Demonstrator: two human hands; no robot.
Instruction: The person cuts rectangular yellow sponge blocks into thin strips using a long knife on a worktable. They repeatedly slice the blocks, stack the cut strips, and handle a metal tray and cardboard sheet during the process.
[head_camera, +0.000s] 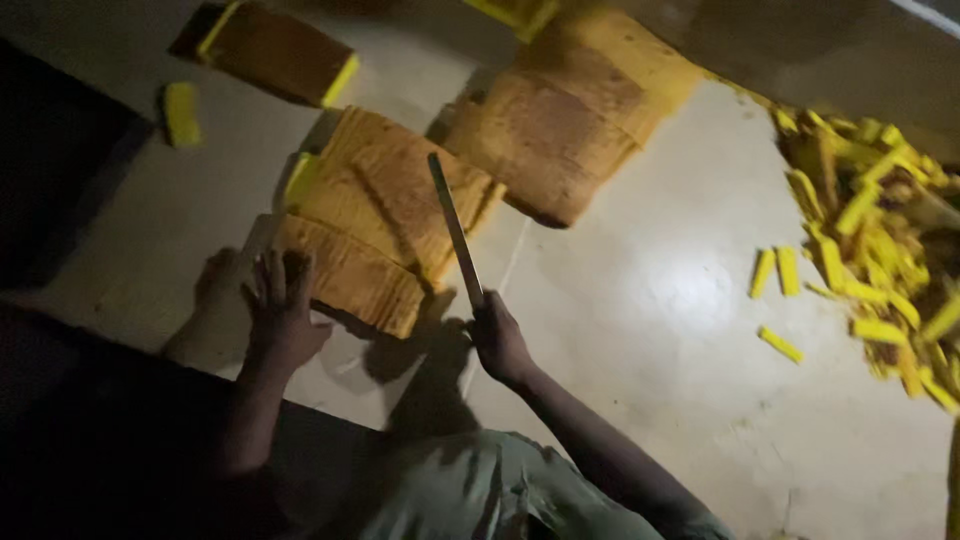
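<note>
Right hand (497, 340) grips the long flat metal blade (455, 228) over the soft-looking brown-topped yellow slab (350, 272); left hand (278, 305) lies spread, holding nothing.

The whole picture is a bit blurry and dark. The left side of the frame is black, and nothing can be made out there. The knife's (455, 228) handle is hidden inside the right hand (497, 340). The left hand (275, 305) covers the near corner of the front slab (350, 275). The pile of yellow sticks (880, 230) is cut off by the right edge. A yellow piece (515, 12) at the top is cut off too. The small yellow block (181, 113) in the upper left is too smeared to tell.
</note>
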